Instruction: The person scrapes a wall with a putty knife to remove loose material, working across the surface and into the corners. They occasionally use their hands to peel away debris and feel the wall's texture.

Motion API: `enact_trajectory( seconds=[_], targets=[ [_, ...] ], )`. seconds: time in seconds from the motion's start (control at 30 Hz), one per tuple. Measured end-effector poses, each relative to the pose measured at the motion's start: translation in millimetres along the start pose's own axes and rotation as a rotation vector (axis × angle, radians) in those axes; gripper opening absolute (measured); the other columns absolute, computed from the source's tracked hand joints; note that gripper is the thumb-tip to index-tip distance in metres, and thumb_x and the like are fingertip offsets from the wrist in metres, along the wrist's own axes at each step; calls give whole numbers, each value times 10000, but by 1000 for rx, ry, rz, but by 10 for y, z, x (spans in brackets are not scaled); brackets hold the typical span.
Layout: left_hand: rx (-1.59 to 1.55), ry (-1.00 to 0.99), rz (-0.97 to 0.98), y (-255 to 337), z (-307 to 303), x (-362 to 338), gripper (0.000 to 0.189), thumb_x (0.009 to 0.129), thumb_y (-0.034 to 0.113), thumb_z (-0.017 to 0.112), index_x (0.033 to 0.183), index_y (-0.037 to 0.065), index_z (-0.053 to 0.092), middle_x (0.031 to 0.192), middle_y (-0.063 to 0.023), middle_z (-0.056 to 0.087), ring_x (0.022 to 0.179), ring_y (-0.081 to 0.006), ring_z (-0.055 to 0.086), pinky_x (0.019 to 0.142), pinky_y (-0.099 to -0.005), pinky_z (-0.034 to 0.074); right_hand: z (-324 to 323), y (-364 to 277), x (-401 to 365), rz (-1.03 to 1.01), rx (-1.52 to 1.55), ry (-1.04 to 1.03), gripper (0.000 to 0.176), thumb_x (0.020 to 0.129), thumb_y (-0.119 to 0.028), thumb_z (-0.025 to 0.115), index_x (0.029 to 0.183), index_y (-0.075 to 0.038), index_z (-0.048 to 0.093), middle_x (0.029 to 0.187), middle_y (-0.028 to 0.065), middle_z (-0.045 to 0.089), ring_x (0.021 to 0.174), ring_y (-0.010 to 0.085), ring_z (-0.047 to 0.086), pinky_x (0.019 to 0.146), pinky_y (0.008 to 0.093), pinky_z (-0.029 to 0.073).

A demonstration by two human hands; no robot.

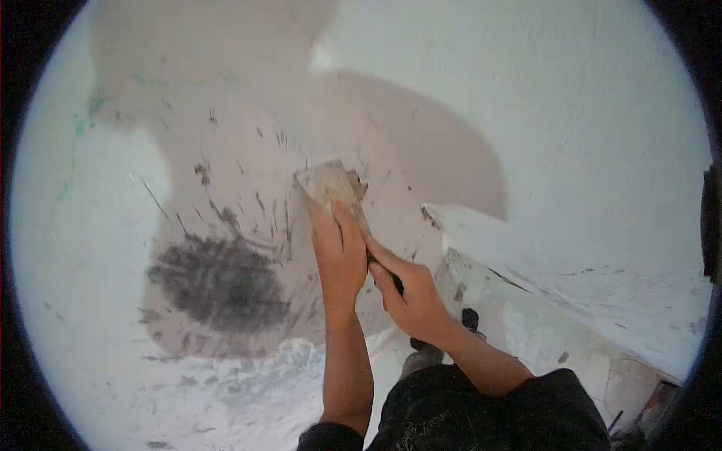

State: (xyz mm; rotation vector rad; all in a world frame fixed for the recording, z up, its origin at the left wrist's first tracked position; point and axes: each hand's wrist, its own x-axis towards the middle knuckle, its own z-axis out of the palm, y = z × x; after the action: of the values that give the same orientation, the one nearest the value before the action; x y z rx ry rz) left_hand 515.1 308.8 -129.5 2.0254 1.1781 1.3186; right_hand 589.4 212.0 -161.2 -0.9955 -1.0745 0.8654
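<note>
A scraper (331,180) with a wide, dusty, pale-smeared blade lies against the wall surface (421,128). My right hand (410,297) is wrapped round its dark handle (387,279). Further up the tool, my left hand (338,248) grips the lower part of the blade, fingers extended along it and pressing on it. A small crumbly lump (359,183) shows at the blade's right edge. Left of my hands, the wall carries a large dark grey patch (218,282) with streaks and specks radiating from it.
On the right a wall corner and ledge (519,255) runs down toward the lower right, with chipped, stained paint. My dark shoe (470,319) shows below my right arm. A reddish-edged object (662,398) sits at the lower right. My shadow falls across the wall.
</note>
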Motion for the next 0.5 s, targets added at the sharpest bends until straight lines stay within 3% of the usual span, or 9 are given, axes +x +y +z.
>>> enact_trajectory(
  seconds=[0.07,0.13,0.2,0.3,0.4,0.5],
  targets=[
    [61,-71,-42,105,9,145,328,1007,220,380,1081,-94,437,921,-275,565,825,-368,555,776,-453,424,0,66,112,-95,-68,7,445,936,-30,488,1374,19,429,1143,296,598,942,325,671,792,334,495],
    [56,-97,-203,212,30,129,357,1008,222,387,1124,-112,434,957,-252,569,855,-328,538,802,-418,424,-30,6,60,33,-47,-24,455,936,-28,487,1383,19,418,1149,293,599,945,316,673,794,329,495],
    [9,-63,-151,145,2,9,360,1006,224,399,1166,-94,453,1023,-219,573,907,-306,540,842,-392,420,-66,-30,94,110,-32,-34,464,936,-27,486,1391,19,407,1154,290,599,947,306,675,796,324,496],
    [-20,-46,-109,109,59,103,368,1005,224,411,1209,-77,469,1096,-194,572,961,-288,540,884,-371,414,-156,-47,131,-2,-24,-87,479,943,-38,482,1410,5,385,1156,296,595,939,297,677,789,324,499],
    [-13,-59,-179,86,57,3,378,1005,223,412,1222,-82,460,1117,-208,566,979,-298,539,894,-378,409,-215,-112,112,169,-98,-145,485,950,-53,477,1420,2,369,1164,306,587,942,294,677,792,328,499],
    [-45,-33,-134,130,82,8,385,1005,225,411,1223,-90,455,1114,-217,567,988,-310,542,901,-379,407,-132,-61,90,39,-6,-70,474,960,-65,469,1419,-1,372,1133,308,600,930,298,678,791,327,496]
  ],
)
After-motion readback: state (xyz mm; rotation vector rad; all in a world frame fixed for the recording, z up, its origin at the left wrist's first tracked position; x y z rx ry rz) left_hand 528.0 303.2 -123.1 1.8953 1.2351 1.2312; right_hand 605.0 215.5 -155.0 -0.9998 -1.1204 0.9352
